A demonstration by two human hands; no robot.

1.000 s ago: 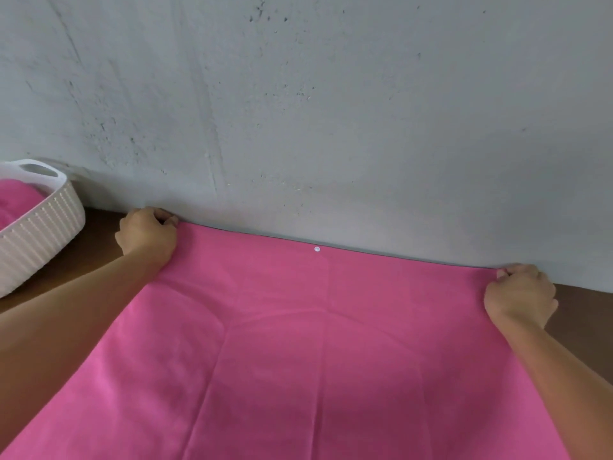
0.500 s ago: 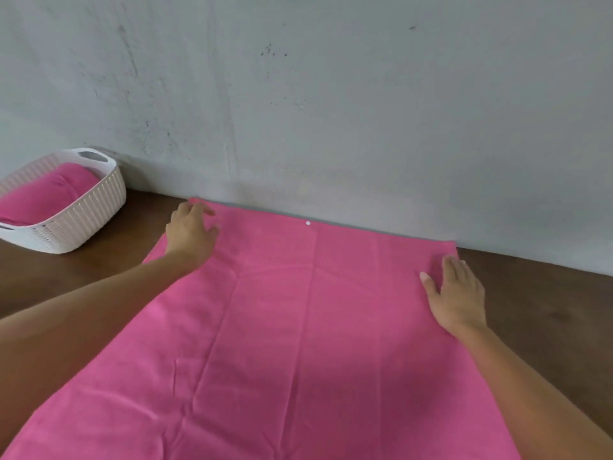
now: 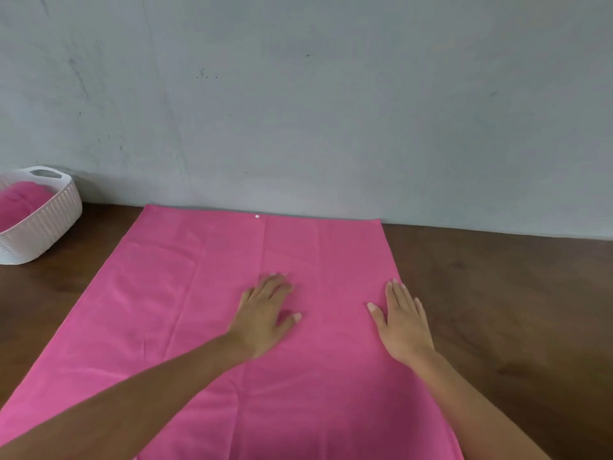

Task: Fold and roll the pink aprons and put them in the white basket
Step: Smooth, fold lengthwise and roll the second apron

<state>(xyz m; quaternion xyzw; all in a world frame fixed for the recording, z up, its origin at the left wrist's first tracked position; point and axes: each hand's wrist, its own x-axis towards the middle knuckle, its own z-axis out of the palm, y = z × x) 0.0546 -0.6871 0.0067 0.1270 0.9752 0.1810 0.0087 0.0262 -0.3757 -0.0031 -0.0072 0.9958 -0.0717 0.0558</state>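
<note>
- spread flat on the brown table (image 3: 497, 310), one pink apron (image 3: 199, 293), far edge up against the grey wall (image 3: 331, 111), near end running out of the bottom of the view.
- near the middle of that far edge, a white snap (image 3: 257, 216).
- pressing on the cloth with the left hand (image 3: 265, 317): palm down, fingers straight and a little spread, gripping nothing, right of the cloth's middle.
- same with the right hand (image 3: 403, 322): palm down, fingers straight and close together, at the apron's right-hand edge, holding nothing.
- far left on the table, well apart from the apron, the white basket (image 3: 49, 220), with a pink cloth bundle (image 3: 20, 204) inside.
- judging by the soft creases and faint wrinkles: thin, light, limp fabric, with no stiffness to keep a fold by itself, so likely to need smoothing after each fold.
- probably not slippery on the wood, yet light enough to drag along under a sliding palm.
- nothing fragile except perhaps the snap; safe to press firmly.
- best taken by pinching two corners, or one long edge at two spaced points, then carrying it over to the opposite edge; likely to bunch if grabbed at one point.
- for the roll, better started from a short end, both hands wide across the width, kept taut against a loose coil.
- folding apparently not yet begun; by the look of it, a smoothing step.
</note>
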